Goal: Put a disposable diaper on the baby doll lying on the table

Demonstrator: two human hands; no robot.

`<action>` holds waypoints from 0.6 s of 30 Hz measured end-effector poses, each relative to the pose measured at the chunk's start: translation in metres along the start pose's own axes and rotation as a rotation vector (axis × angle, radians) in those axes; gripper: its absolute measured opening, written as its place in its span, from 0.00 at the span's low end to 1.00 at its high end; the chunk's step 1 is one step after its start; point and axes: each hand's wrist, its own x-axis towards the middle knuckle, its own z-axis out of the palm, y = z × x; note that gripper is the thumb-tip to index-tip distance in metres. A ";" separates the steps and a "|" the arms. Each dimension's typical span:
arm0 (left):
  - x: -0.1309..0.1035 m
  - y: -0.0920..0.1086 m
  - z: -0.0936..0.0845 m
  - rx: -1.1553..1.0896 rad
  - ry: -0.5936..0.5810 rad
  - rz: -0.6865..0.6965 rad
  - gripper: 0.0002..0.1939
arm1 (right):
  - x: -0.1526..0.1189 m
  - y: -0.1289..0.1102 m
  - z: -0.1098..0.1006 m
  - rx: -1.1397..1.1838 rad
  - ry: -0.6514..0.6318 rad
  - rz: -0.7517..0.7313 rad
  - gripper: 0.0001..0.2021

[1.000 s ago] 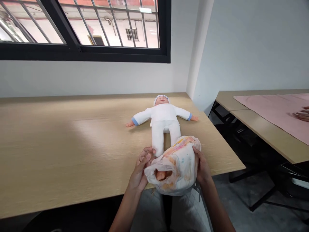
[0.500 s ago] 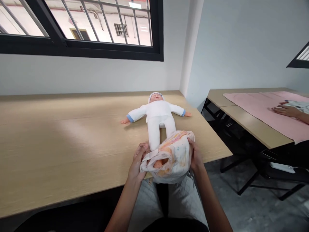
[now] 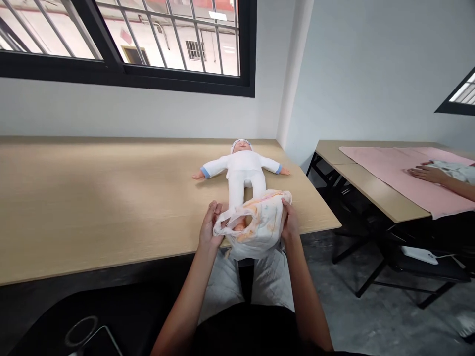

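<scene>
The left hand [image 3: 211, 225] and right hand [image 3: 290, 220] reached forward, fingers curled around opposite sides of the printed diaper [image 3: 261, 225] (a doll's foot showed through its opening), at the near edge of the wooden table [image 3: 111, 207], below a barred window [image 3: 166, 39].

A hand could pass over the broad left part of the pale wood-grain table [image 3: 111, 198]. On the right, the white-clothed, blue-cuffed baby doll [image 3: 245, 165] blocks low passage, its arms spread sideways. The bulky, translucent white-and-orange plastic bag [image 3: 265, 225] bars the front approach to its legs, flanked by the left hand [image 3: 211, 226] and right hand [image 3: 290, 220]. The smooth white wall [image 3: 148, 113] bounds the far edge.
</scene>
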 end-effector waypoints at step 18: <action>-0.030 0.010 -0.034 0.415 -0.094 0.074 0.20 | -0.066 -0.016 -0.052 -0.266 0.212 0.036 0.26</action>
